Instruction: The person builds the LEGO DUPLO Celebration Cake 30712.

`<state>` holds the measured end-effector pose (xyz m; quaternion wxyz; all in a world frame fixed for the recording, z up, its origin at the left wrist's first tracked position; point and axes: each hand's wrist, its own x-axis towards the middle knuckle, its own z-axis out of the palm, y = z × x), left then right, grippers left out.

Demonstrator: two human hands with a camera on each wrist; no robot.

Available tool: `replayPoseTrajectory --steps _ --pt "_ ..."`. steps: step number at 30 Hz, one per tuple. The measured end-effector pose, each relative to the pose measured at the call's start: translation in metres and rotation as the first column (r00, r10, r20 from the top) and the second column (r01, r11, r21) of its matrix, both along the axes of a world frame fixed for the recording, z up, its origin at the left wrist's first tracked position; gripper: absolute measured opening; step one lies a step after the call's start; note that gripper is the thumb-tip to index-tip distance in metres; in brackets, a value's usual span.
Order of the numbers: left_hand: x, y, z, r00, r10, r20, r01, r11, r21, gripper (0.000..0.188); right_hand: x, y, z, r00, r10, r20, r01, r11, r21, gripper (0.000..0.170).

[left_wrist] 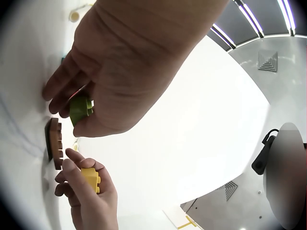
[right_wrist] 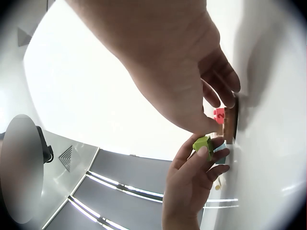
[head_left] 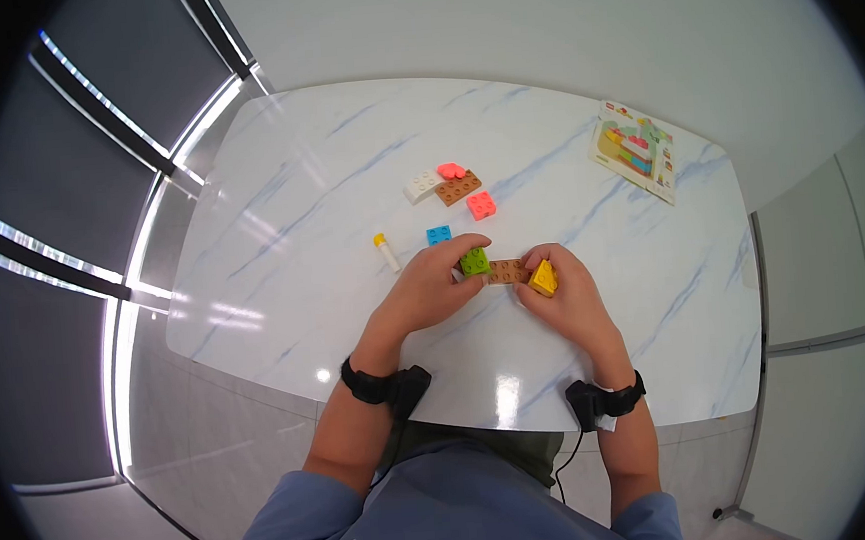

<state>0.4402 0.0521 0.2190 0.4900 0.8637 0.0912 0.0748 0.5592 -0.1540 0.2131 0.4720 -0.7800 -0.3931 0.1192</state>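
Observation:
My left hand (head_left: 432, 288) pinches a green toy brick (head_left: 474, 261) between thumb and fingers, at the left end of a long brown studded brick (head_left: 507, 272). The brown brick lies flat on the table, studs up. Over its right end, my right hand (head_left: 571, 295) holds a yellow sloped brick (head_left: 542, 278). In the left wrist view the yellow brick (left_wrist: 90, 179) sits between thumb and fingers, apart from the brown brick (left_wrist: 55, 143). The right wrist view shows the green brick (right_wrist: 203, 144) gripped above the table; the right hand hides the yellow one there.
Beyond the hands lie a blue brick (head_left: 438, 234), a coral-red brick (head_left: 481, 204), another brown brick (head_left: 459, 188) with a coral piece (head_left: 451, 171), and a white brick (head_left: 423, 186). A yellow-tipped white stick (head_left: 387, 253) lies left. A picture booklet (head_left: 635, 151) rests at the far right.

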Motion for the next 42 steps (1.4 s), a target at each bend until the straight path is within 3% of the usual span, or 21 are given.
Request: replayPoseTrajectory --steps 6,9,12,15,18,27,30,35,38,42 --pt "0.001 -0.002 0.000 1.000 0.023 0.001 -0.023 1.000 0.018 0.044 0.007 -0.005 0.001 0.972 0.003 -0.234 0.007 0.999 0.041 0.034" --pt "0.002 -0.005 -0.003 0.994 0.002 0.109 -0.009 0.998 0.061 0.043 0.010 -0.004 -0.003 0.999 -0.031 0.042 0.028 0.997 0.072 0.041" --pt "0.004 -0.010 -0.005 0.984 -0.020 0.178 0.003 0.995 0.099 0.043 0.010 -0.003 0.001 0.996 -0.083 0.044 0.080 0.995 0.051 0.045" --pt "0.005 -0.013 -0.007 0.979 -0.029 0.200 0.002 0.991 0.133 0.043 0.010 -0.002 0.000 0.986 -0.149 -0.074 0.154 0.986 0.061 0.047" --pt "0.006 -0.014 -0.013 0.975 -0.031 0.218 0.001 0.990 0.138 0.044 0.014 -0.004 -0.009 0.989 -0.092 -0.119 0.093 0.996 0.008 0.047" --pt "0.006 -0.013 -0.016 0.979 -0.067 0.194 0.034 0.985 0.168 0.044 0.003 -0.002 -0.002 0.997 0.059 -0.059 -0.061 0.998 -0.024 0.038" --pt "0.006 -0.013 -0.018 0.978 -0.068 0.198 0.031 0.982 0.185 0.044 0.000 0.000 0.003 0.996 -0.019 -0.089 0.006 0.989 -0.146 0.036" --pt "0.006 -0.011 -0.021 0.985 -0.067 0.157 0.030 0.974 0.225 0.044 -0.001 0.002 -0.003 0.999 0.037 0.030 -0.034 0.997 -0.068 0.034" --pt "0.006 -0.014 -0.018 0.964 -0.089 0.252 0.009 0.954 0.301 0.037 0.000 0.003 -0.006 0.997 0.049 0.056 -0.045 0.997 -0.058 0.033" --pt "0.005 -0.012 -0.023 0.985 -0.086 0.149 0.040 0.956 0.290 0.043 0.000 0.004 -0.005 0.997 0.051 0.057 -0.048 0.997 -0.058 0.033"
